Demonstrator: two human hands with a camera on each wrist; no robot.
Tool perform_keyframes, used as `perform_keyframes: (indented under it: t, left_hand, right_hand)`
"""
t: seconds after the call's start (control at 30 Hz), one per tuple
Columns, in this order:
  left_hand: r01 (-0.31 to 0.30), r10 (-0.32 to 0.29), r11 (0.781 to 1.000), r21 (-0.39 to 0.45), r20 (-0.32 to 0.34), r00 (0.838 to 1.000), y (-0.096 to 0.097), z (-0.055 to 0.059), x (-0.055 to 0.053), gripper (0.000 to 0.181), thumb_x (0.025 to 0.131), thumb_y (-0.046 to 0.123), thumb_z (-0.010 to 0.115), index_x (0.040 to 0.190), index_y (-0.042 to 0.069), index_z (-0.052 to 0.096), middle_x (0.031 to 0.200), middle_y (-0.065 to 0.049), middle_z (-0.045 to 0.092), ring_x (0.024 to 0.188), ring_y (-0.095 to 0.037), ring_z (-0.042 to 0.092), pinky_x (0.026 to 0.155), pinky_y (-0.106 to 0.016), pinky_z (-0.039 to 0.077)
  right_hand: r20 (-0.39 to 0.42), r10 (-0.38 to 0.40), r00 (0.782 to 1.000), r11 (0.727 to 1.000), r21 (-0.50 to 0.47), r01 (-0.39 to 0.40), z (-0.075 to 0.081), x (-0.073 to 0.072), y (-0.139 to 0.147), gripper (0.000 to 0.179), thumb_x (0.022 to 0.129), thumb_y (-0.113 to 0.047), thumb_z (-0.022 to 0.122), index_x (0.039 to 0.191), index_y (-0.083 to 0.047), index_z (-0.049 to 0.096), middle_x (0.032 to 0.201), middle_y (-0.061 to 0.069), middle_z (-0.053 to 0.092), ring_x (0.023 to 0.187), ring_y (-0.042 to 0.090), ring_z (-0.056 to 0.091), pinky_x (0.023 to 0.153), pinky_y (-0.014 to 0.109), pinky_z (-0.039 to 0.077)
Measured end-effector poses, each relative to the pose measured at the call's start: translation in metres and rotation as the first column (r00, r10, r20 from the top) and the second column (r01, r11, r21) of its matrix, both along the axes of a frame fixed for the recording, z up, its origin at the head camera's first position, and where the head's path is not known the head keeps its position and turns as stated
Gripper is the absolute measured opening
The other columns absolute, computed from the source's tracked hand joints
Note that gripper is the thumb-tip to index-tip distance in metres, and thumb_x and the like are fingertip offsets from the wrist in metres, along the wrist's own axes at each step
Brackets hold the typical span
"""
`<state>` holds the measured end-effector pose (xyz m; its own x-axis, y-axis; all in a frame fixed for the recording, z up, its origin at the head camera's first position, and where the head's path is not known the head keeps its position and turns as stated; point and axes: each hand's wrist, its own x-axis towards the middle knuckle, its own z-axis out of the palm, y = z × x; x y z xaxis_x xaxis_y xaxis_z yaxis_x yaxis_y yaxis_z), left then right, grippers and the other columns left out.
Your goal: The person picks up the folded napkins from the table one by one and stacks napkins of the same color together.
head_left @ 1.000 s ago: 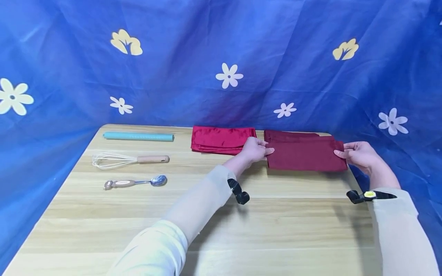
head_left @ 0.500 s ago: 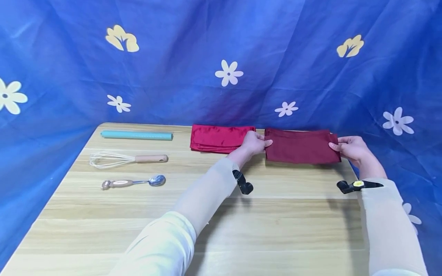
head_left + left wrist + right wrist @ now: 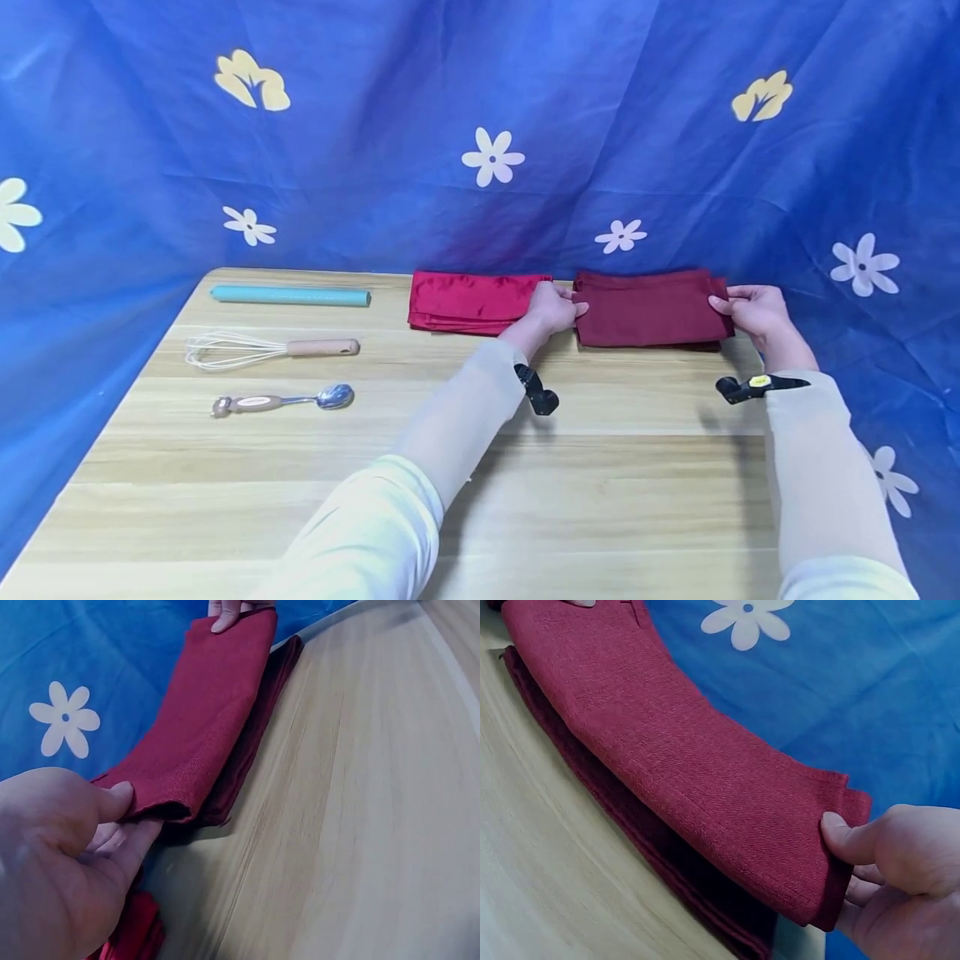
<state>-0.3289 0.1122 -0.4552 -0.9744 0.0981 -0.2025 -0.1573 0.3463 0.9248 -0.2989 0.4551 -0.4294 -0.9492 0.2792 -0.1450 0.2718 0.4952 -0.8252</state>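
A folded dark red cloth (image 3: 648, 310) is held stretched between both hands at the back right of the table. My left hand (image 3: 553, 308) pinches its left end, thumb on top and fingers beneath. The right hand (image 3: 753, 312) grips the opposite end the same way, as the right wrist view shows up close. Beneath the held cloth lies another folded dark red cloth (image 3: 705, 900), its lower edge peeking out; the wrist views show a dark gap between the two. Just left, partly behind my left hand, a shiny brighter red folded cloth (image 3: 476, 300) rests on the table.
On the wooden table's (image 3: 570, 500) left side lie a turquoise rod (image 3: 291, 296), a whisk (image 3: 270, 350) with a wooden handle, and a spoon (image 3: 285, 402), one below another. A blue curtain (image 3: 360, 167) with flowers hangs right behind the table's back edge.
Both hands have carried the held cloth back, away from the person, so it now overlaps most of the cloth underneath. The camera view has shifted slightly; the utensils have stayed put.
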Motion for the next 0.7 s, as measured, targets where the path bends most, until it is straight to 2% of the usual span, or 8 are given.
perform_keyframes:
  t: [0.13, 0.23, 0.4, 0.6, 0.7]
  left_hand:
    - [-0.007, 0.006, 1.0, -0.011, -0.017, 1.0, 0.004, -0.004, -0.001, 0.025, 0.093, 0.011, 0.083, 0.115, 0.0, 0.077, 0.107, -0.012, 0.077, 0.105, -0.024, 0.071, 0.091, -0.031, 0.056]
    - [-0.014, 0.015, 1.0, 0.013, -0.017, 1.0, 0.007, -0.006, -0.001, 0.025, 0.093, 0.009, 0.083, 0.115, -0.001, 0.076, 0.106, -0.013, 0.078, 0.103, -0.024, 0.072, 0.091, -0.031, 0.056]
    - [-0.048, 0.047, 0.998, 0.044, 0.027, 0.999, 0.008, -0.009, 0.0, 0.029, 0.09, 0.011, 0.086, 0.115, 0.0, 0.075, 0.104, -0.013, 0.076, 0.102, -0.024, 0.071, 0.093, -0.032, 0.055]
    - [-0.061, 0.06, 0.998, -0.011, -0.01, 0.998, 0.011, -0.011, 0.0, 0.03, 0.091, 0.016, 0.086, 0.117, 0.003, 0.077, 0.106, -0.01, 0.075, 0.104, -0.022, 0.068, 0.091, -0.031, 0.055]
    - [-0.071, 0.07, 0.997, -0.032, -0.014, 0.997, 0.013, -0.01, 0.001, 0.028, 0.092, 0.016, 0.085, 0.116, 0.003, 0.077, 0.106, -0.01, 0.077, 0.107, -0.022, 0.068, 0.091, -0.031, 0.055]
  right_hand:
    - [-0.008, -0.047, 0.999, 0.999, -0.027, 0.047, -0.012, -0.007, 0.0, 0.051, 0.098, -0.022, 0.078, 0.134, 0.011, 0.06, 0.082, -0.022, 0.06, 0.08, -0.005, 0.056, 0.072, 0.011, 0.049]
    - [0.006, -0.05, 0.999, 0.998, -0.037, 0.05, -0.022, -0.01, 0.0, 0.054, 0.1, -0.022, 0.076, 0.138, 0.011, 0.059, 0.084, -0.025, 0.058, 0.085, -0.004, 0.054, 0.073, 0.011, 0.048]
    - [0.041, -0.017, 0.999, 1.0, -0.001, 0.017, -0.033, -0.01, 0.0, 0.055, 0.102, -0.021, 0.073, 0.14, 0.015, 0.056, 0.084, -0.021, 0.058, 0.081, -0.005, 0.054, 0.072, 0.011, 0.048]
    - [0.001, -0.102, 0.995, 0.995, -0.001, 0.102, -0.038, -0.012, -0.004, 0.05, 0.099, -0.018, 0.076, 0.137, 0.011, 0.062, 0.096, -0.009, 0.061, 0.081, -0.004, 0.056, 0.072, 0.011, 0.05]
    - [-0.013, -0.124, 0.992, 0.992, 0.019, 0.124, -0.04, -0.011, -0.005, 0.05, 0.098, -0.019, 0.078, 0.136, 0.01, 0.064, 0.096, -0.008, 0.063, 0.081, -0.004, 0.056, 0.072, 0.011, 0.049]
